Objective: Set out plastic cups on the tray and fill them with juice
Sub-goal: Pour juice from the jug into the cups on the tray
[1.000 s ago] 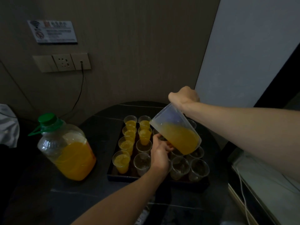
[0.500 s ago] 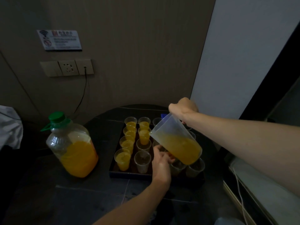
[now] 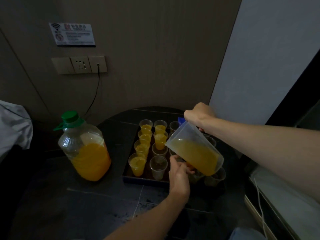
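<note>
A dark tray [image 3: 147,179] on the black round table holds rows of clear plastic cups. The left column and two far cups of the second column hold orange juice; one filled cup [image 3: 136,164] stands at the near left, and an empty cup [image 3: 158,167] is beside it. My right hand [image 3: 199,115] grips the handle of a clear jug [image 3: 195,153] of juice, tilted with its spout toward the second column. My left hand [image 3: 179,175] curls round a cup under the jug; that cup is mostly hidden.
A big clear bottle [image 3: 84,149] with a green cap, half full of juice, stands left of the tray. A wall socket [image 3: 79,64] with a black cable is behind. A white cloth [image 3: 13,125] lies at far left. A ledge [image 3: 277,196] runs along the right.
The view has shifted, so everything sits lower in frame. The jug stays tilted over the tray and my left hand stays at the cup beneath it.
</note>
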A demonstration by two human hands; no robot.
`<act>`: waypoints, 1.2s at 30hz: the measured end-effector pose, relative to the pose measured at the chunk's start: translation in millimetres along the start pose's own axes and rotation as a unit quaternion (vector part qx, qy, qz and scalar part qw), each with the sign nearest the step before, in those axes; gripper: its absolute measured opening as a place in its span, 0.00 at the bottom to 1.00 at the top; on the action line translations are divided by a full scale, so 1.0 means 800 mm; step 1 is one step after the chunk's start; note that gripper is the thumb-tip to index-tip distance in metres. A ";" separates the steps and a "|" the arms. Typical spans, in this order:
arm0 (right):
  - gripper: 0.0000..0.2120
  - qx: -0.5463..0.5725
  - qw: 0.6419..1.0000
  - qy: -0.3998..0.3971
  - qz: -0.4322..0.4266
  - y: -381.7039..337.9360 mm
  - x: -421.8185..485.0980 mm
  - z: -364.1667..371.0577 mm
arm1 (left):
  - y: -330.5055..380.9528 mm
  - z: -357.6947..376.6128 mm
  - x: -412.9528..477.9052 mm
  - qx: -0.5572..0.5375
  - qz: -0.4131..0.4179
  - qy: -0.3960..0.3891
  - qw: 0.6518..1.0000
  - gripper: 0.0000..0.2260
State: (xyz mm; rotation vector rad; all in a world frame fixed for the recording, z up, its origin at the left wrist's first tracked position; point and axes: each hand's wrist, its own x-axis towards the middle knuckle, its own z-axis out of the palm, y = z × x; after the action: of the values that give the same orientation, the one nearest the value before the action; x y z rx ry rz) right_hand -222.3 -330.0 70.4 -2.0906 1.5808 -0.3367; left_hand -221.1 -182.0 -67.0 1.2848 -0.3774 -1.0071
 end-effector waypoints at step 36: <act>0.10 -0.020 1.000 0.009 0.004 -0.010 0.004 -0.006 | -0.003 0.001 0.014 -0.019 -0.022 -0.026 0.999 0.20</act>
State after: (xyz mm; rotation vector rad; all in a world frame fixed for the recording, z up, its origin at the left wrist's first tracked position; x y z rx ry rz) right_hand -216.8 -332.7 78.6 -2.1158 1.6172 -0.3243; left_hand -216.3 -191.0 -72.0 1.2393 -0.3702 -1.0820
